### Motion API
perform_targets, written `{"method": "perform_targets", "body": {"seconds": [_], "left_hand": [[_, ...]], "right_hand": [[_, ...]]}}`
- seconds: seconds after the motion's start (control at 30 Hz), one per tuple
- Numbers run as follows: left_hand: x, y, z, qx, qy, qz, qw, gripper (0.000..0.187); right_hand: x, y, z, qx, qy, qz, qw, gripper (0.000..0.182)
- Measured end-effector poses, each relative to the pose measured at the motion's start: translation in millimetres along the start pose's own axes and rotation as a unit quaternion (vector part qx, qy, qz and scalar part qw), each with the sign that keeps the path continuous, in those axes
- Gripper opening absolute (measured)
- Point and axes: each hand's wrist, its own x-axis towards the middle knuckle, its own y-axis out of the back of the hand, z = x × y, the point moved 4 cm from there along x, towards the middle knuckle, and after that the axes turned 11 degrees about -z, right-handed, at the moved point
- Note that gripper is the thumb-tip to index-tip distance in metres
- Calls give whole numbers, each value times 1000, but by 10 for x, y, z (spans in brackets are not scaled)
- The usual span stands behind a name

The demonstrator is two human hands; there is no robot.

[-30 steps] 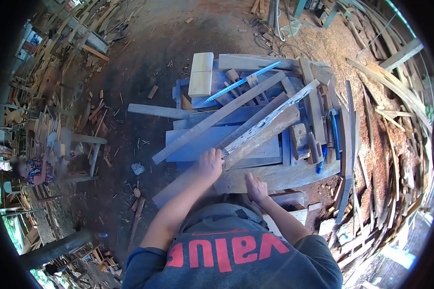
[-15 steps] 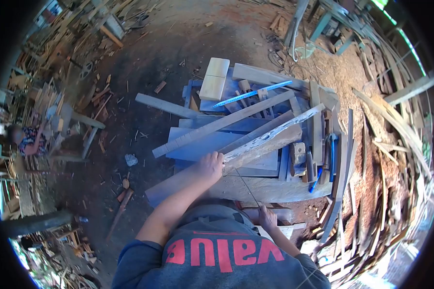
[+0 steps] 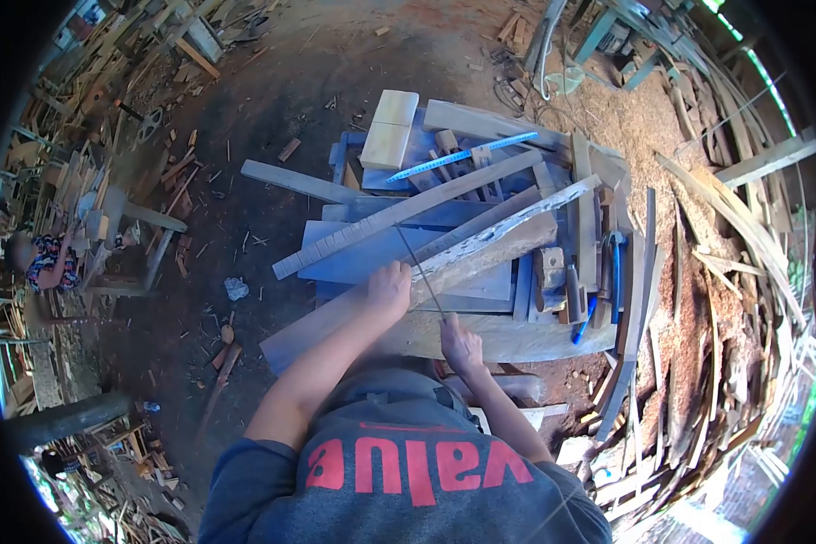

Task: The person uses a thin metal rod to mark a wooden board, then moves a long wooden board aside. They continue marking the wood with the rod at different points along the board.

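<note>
A rough piece of wood [image 3: 494, 248] with a whitish, dark-flecked edge lies slanting across the workbench. My left hand [image 3: 390, 288] is closed around its near left end. In my right hand [image 3: 462, 347] is a long, thin, dark tool [image 3: 421, 268], like a saw seen edge-on. Its blade crosses the wood just right of my left hand, and its far tip reaches past the wood. Whether its edge has teeth is too fine to see. Beyond lies a long strip of wood [image 3: 408, 215] marked with cross lines at its left end.
The workbench [image 3: 508, 337] also bears two pale blocks [image 3: 389, 140], a blue ruler [image 3: 462, 157], a wooden plane [image 3: 549, 275] and a blue-handled tool [image 3: 616, 272]. Scrap wood [image 3: 680, 381] and sawdust cover the floor at right. Another person [image 3: 50, 258] is at the far left.
My right hand has moved forward and left, pushing the thin tool across the wood so that its tip extends well beyond. My left hand keeps its place on the wood.
</note>
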Motion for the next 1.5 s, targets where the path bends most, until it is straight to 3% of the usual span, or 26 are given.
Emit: {"method": "perform_targets", "body": {"seconds": [0.33,0.43,1.07,1.13,1.27,1.33,1.4,1.5], "left_hand": [[42,33,62,25,-2,-23,999,24],[43,33,47,24,-17,-26,999,24],[29,14,24,48,-20,-35,998,29],[26,14,10,49,-13,-35,998,28],[-23,57,-2,42,-30,-7,999,27],[-36,43,-10,40,-42,4,998,27],[-38,43,-22,55,-54,49,996,14],[-39,46,-14,66,-45,53,995,14]], "right_hand": [[-3,-44,-191,-70,-9,-25,997,16],[287,-2,-326,-66,20,17,997,7],[365,94,-493,-161,22,69,984,13],[209,103,-425,-126,0,70,990,6],[166,63,-348,-137,-21,29,990,6],[392,77,-438,-136,28,72,988,13],[615,75,-496,-140,20,62,988,13],[509,125,-501,-129,22,74,989,12]]}}
